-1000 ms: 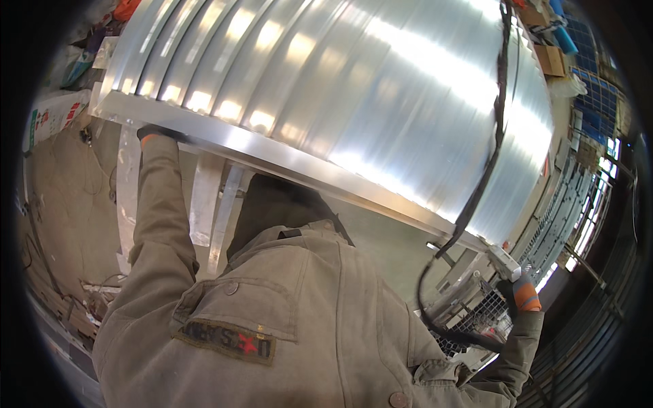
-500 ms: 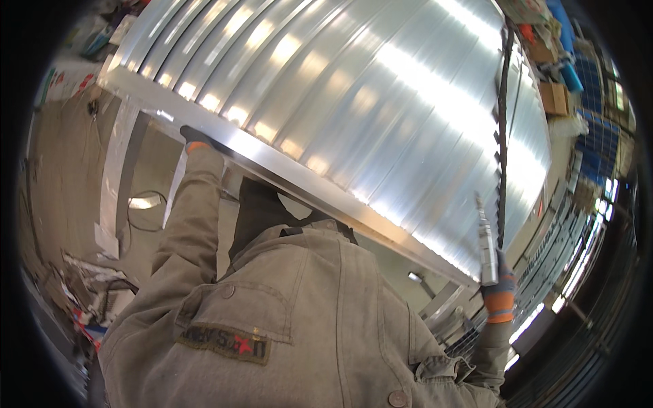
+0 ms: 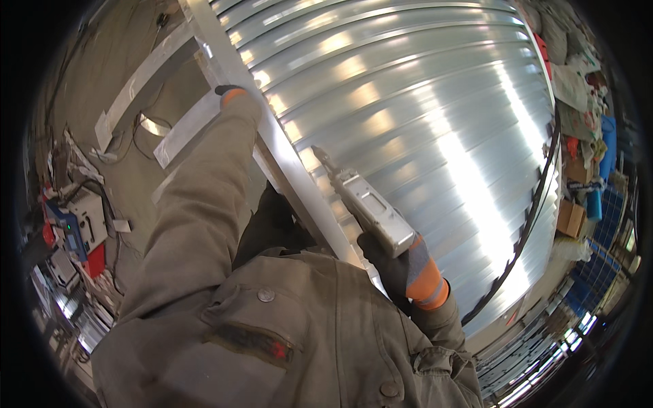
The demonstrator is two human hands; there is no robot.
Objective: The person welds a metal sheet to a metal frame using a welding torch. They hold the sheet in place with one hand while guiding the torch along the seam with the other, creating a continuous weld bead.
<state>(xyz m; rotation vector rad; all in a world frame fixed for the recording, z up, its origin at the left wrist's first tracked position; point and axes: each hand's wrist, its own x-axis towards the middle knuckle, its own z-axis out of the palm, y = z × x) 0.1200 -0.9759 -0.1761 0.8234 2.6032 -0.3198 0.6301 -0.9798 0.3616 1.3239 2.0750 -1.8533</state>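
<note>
A large ribbed panel of shiny aluminium slats (image 3: 408, 102) lies in front of me, bordered on my side by a metal frame rail (image 3: 275, 139). My right hand (image 3: 398, 265), in a grey and orange glove, is closed around a silver handheld welding gun (image 3: 376, 211). The gun's narrow nozzle (image 3: 323, 158) points up and left, over the slat ends near the rail. My left hand (image 3: 232, 94), gloved too, is against the rail's outer side farther up. Its fingers are mostly hidden by the sleeve and the rail.
A black cable (image 3: 534, 231) runs along the panel's right side. Frame legs (image 3: 139, 85) stick out at the left. On the floor at lower left stands equipment with a blue and red case (image 3: 71, 231). Cardboard boxes (image 3: 570, 219) and bags sit at the right.
My right hand has brought the welding gun from the panel's far right corner leftward, to the rail. The view has turned, so the panel lies tilted. My left hand stays at the rail.
</note>
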